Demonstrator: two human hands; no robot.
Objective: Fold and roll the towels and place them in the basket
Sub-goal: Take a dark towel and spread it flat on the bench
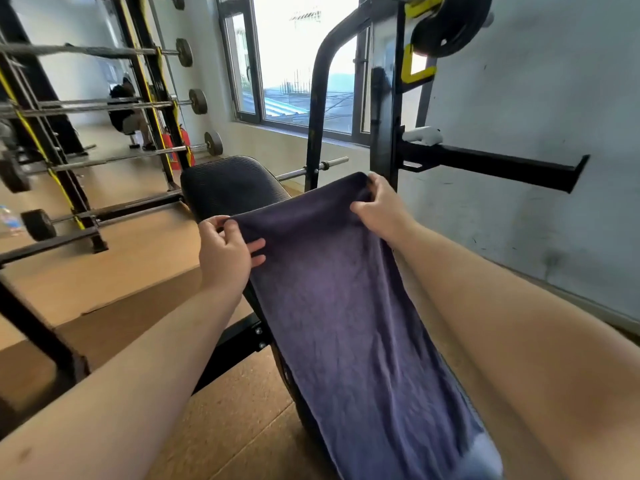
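We hold a dark purple towel stretched lengthwise along a black padded bench. Its near end runs off the bottom of the view, and its far edge is lifted a little between our hands. Our left hand pinches the far left corner, thumb on top and fingers curled under, with two fingertips lying on the cloth. Our right hand grips the far right corner, its fingers curled over the hem. The cloth sags slightly between the two hands and lies wrinkled lower down.

The bench pad shows bare beyond the towel, its surface finely ribbed. It stands on a brown, cork-like floor laid in panels. Behind it rises a black rack with yellow hooks and a weight plate near the top. To the left, a barbell rack holds several bars. A window lets in bright daylight, and a scuffed grey wall closes the right side. Farther back, another person sits.
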